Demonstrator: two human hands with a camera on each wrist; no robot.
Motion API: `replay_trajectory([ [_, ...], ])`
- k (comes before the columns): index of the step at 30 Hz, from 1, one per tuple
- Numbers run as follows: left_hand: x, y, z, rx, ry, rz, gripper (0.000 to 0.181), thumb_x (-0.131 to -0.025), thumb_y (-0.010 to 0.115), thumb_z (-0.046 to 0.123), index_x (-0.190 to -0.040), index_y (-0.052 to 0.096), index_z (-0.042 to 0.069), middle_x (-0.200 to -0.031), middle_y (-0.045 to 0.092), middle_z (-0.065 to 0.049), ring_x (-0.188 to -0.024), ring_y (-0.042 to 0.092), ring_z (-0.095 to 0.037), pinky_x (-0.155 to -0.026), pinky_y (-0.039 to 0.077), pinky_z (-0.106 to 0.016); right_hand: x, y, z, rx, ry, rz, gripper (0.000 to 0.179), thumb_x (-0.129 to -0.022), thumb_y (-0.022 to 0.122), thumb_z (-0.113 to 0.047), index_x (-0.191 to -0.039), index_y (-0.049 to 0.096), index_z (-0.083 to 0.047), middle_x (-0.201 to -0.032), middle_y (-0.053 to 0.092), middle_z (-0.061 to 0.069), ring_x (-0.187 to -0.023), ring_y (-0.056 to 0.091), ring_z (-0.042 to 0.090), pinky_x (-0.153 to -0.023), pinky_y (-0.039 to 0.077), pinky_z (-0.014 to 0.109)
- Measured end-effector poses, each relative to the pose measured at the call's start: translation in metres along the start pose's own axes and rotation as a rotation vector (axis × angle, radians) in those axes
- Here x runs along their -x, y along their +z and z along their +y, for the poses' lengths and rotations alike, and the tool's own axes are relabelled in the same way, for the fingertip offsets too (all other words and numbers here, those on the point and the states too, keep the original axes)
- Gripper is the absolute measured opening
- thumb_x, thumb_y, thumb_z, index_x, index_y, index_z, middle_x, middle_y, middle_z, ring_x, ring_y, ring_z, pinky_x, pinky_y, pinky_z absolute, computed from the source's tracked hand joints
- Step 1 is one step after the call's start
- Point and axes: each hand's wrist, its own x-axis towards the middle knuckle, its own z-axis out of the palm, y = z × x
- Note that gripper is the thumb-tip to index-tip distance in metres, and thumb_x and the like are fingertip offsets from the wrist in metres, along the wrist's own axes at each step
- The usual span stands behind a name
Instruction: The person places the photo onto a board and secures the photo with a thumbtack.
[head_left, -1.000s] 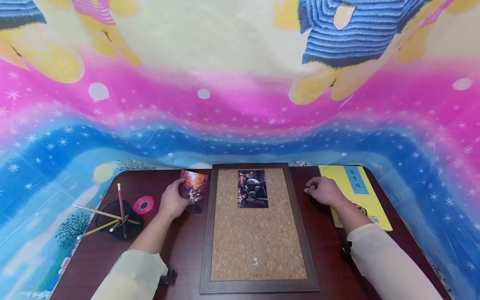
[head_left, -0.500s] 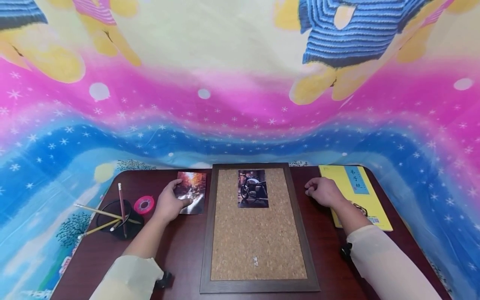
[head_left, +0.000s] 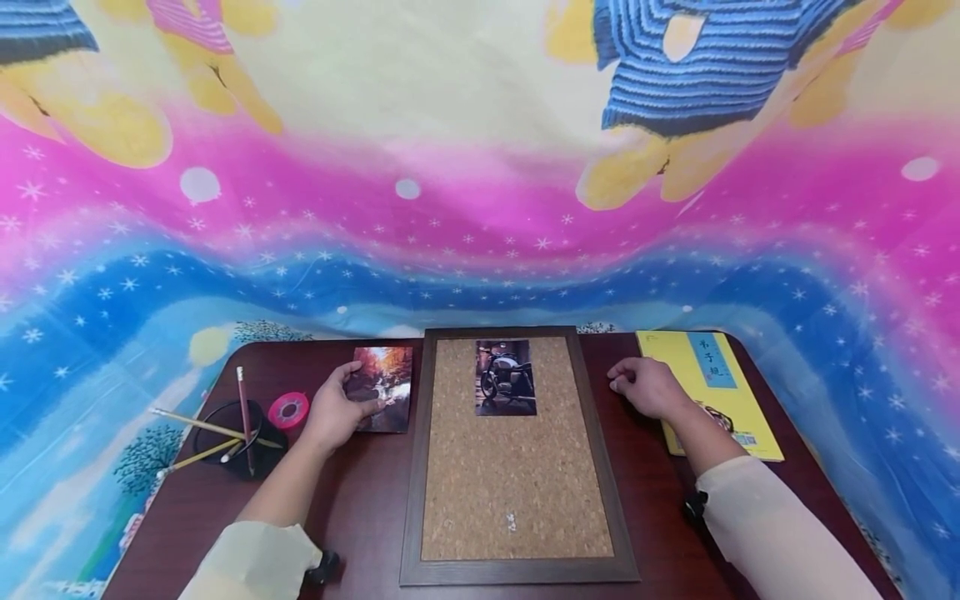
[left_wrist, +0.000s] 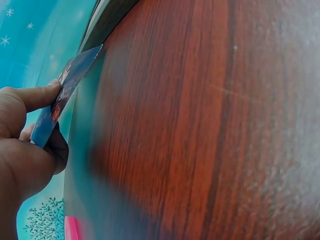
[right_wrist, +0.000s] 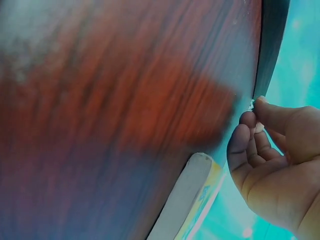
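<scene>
My left hand (head_left: pixel 335 408) pinches the left side of a photo print (head_left: pixel 392 375) of an orange autumn wood, just left of the cork board (head_left: pixel 517 483). In the left wrist view the photo (left_wrist: pixel 70 85) tilts above the table, with the thumb on one face and fingers behind. A second photo, of a motorcycle (head_left: pixel 506 377), lies at the top of the cork. To the right of the frame, my right hand (head_left: pixel 647 387) has thumb and fingertips together on a tiny clear-whitish piece (right_wrist: pixel 251 105), mostly hidden by the fingers. A few small clear bits (head_left: pixel 512 523) sit low on the cork.
A black mesh pen cup (head_left: pixel 255 467) with several pencils stands at the left, beside a pink roll of tape (head_left: pixel 288 410). Under the right forearm lies a yellow book (head_left: pixel 750 417). The dark red wooden table (head_left: pixel 360 542) backs onto a patterned cloth (head_left: pixel 480 283).
My left hand has drawn the autumn photo slightly left and toward me, and its face has turned straighter to view. The right hand has barely moved.
</scene>
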Motion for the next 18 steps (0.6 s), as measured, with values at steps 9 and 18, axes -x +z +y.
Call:
replay_trajectory([
  [9,0.005,0.003,0.006,0.018,0.012,-0.012,0.083,-0.088,0.082,0.007,-0.157,0.037,0.011,-0.155,0.039,-0.020,-0.098,0.066,-0.028,-0.070,0.061,-0.036,0.003,0.003,-0.002,0.031,-0.027,0.013,0.023,-0.109,0.054,-0.016,-0.119,0.071,-0.004,-0.110,0.071,0.012,-0.099,0.065,0.030,-0.083,0.051,0.049],
  [18,0.008,0.007,0.013,0.015,0.061,-0.024,0.084,-0.087,0.084,0.008,-0.157,0.037,0.010,-0.154,0.039,-0.020,-0.080,0.065,-0.021,-0.064,0.058,-0.036,0.006,0.006,-0.007,-0.018,0.001,0.019,0.026,-0.112,0.045,-0.018,-0.121,0.062,-0.002,-0.096,0.064,0.008,-0.085,0.059,0.024,-0.078,0.048,0.044],
])
